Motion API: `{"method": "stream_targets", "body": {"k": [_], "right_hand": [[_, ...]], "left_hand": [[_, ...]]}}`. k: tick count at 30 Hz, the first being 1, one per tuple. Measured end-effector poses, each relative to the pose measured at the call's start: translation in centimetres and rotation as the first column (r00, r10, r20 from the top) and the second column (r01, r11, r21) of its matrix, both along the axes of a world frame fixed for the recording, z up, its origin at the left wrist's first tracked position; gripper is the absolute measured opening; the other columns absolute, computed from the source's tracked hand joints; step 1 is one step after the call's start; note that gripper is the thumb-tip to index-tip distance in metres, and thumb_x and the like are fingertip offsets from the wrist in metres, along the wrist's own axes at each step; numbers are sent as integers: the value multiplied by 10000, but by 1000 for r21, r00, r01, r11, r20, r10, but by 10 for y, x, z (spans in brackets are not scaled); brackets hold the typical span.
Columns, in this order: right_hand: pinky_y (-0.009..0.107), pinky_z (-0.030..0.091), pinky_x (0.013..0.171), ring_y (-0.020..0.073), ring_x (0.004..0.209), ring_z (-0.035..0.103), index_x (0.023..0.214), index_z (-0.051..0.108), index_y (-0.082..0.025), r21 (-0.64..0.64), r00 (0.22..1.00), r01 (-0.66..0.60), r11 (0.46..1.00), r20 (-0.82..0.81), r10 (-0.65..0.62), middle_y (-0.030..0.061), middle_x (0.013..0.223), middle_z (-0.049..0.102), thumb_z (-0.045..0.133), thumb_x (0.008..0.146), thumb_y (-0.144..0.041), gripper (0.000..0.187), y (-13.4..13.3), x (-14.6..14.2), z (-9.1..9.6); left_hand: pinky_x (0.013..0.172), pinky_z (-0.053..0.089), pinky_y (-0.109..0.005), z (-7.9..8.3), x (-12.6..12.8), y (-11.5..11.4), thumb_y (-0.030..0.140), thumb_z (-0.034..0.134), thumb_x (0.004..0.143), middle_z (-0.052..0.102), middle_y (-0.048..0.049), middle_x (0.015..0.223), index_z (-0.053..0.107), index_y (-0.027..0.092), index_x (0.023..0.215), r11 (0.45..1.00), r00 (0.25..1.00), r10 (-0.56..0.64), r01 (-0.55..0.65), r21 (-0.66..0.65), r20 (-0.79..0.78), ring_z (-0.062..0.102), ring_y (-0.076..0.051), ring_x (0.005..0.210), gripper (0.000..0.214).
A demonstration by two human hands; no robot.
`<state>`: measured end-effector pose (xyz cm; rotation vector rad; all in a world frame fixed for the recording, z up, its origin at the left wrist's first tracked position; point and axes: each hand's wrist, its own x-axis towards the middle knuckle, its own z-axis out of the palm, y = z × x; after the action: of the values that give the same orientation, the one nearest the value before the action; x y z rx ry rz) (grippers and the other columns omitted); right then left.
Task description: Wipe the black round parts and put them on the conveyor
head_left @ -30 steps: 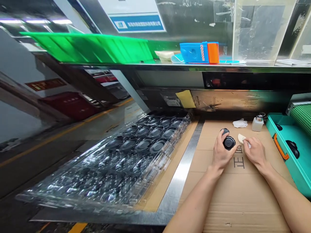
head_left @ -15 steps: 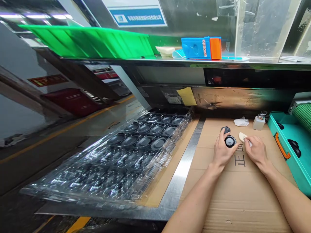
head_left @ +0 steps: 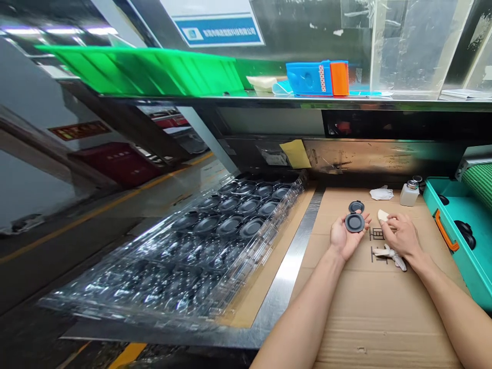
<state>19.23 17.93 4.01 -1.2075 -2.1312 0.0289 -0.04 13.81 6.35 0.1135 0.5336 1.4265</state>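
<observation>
My left hand [head_left: 343, 237], palm up with its fingers under the case, holds a black compact case [head_left: 354, 222]. The case is opened out, with its second round half [head_left: 356, 206] beyond the fingers. To the right, my right hand [head_left: 402, 236] has its fingers closed at the edge of a cream sponge pad [head_left: 382, 214], which lies low over the cardboard and is partly hidden by the fingers. A crumpled white cloth [head_left: 391, 254] lies on the cardboard [head_left: 357, 307] just below that hand, over printed black characters.
Clear plastic trays [head_left: 230, 225] of black round cases stand on the left. At the back are a white tissue [head_left: 382, 193] and a small pump bottle [head_left: 409, 192]. A teal bin [head_left: 457, 215] with black parts borders the right. A metal shelf [head_left: 269, 102] spans above.
The compact case has turned over in my left hand, which has rolled palm up. The crumpled white cloth now shows on the cardboard. My right hand has shifted slightly left, over the pad.
</observation>
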Motion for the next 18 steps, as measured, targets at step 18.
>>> {"method": "stream_targets", "body": {"k": [18], "right_hand": [[419,486,848,289,991,494,1254,670,-207,-79,995,-82,993,-67,77,145,1063,539,544,957,-315,339,-41,-46,12]], "left_hand": [[1064,437,-334,-10,24,-5,306,422,964,703,-81,1149,603,180,1152,996,999,-10,14,87,-42,640,-190,1095,290]]}}
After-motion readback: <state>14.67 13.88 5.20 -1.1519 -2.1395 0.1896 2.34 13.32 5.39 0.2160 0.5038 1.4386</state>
